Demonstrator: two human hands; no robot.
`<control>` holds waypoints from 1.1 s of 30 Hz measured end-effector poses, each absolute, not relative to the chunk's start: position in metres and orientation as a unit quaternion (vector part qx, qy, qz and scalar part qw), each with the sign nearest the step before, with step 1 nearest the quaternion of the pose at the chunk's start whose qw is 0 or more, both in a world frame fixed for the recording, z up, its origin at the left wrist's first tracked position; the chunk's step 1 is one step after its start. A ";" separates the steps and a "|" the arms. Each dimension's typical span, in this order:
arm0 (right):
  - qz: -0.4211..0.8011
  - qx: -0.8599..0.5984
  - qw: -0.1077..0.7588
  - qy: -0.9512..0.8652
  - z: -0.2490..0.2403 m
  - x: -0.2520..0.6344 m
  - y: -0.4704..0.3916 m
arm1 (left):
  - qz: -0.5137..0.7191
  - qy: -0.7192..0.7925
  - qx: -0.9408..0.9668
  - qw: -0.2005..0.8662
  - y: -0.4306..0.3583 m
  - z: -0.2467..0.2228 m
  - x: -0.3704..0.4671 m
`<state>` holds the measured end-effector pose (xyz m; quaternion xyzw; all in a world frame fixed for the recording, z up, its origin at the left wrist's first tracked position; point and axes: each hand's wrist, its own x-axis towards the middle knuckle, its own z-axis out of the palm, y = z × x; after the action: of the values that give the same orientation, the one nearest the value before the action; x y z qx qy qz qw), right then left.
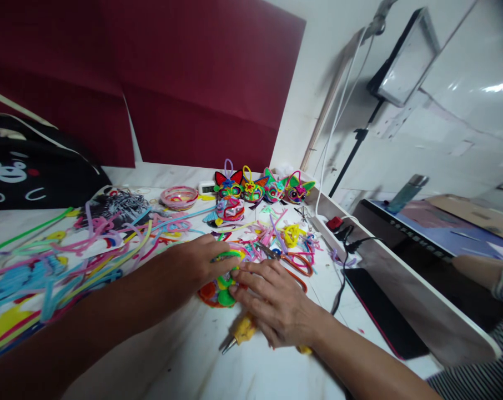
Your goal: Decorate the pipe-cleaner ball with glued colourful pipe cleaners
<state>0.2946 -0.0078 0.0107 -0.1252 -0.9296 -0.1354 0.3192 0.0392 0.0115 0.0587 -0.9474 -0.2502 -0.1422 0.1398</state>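
A round, colourful pipe-cleaner craft piece (225, 297) with green and orange discs stands at the middle of the white table. My left hand (196, 260) grips its far left side, with the fingers curled over the top edge. From the right, my right hand (276, 297) presses its fingertips on the face of the piece. Below the right hand lies a hot glue gun (244, 329) with a yellow front and a metal nozzle; the hand and wrist hide much of it. Orange-handled scissors (297, 264) lie open just beyond the right hand.
Several finished animal-face ornaments (253, 189) stand at the back. Loose pipe cleaners (105, 250) cover the left side. At right are a phone (387, 311), a power strip (347, 239) with cables, and a raised table edge (422, 294). Another person's forearm (476, 272) is beyond it.
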 end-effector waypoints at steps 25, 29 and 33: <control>-0.118 -0.148 0.365 -0.911 0.008 0.299 -0.005 | -0.159 -0.258 -0.951 0.054 0.017 0.055 0.034; -0.113 -0.150 0.374 -0.908 0.006 0.301 -0.005 | -0.192 -0.253 -0.948 0.016 0.019 0.053 0.033; -0.106 -0.150 0.380 -0.907 0.006 0.300 -0.004 | -0.225 -0.252 -0.941 0.007 0.022 0.047 0.033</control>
<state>0.3005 -0.0035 0.0057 -0.1499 -0.9067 -0.1058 0.3798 0.0325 0.0219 0.0469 -0.9414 -0.2515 -0.2247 0.0074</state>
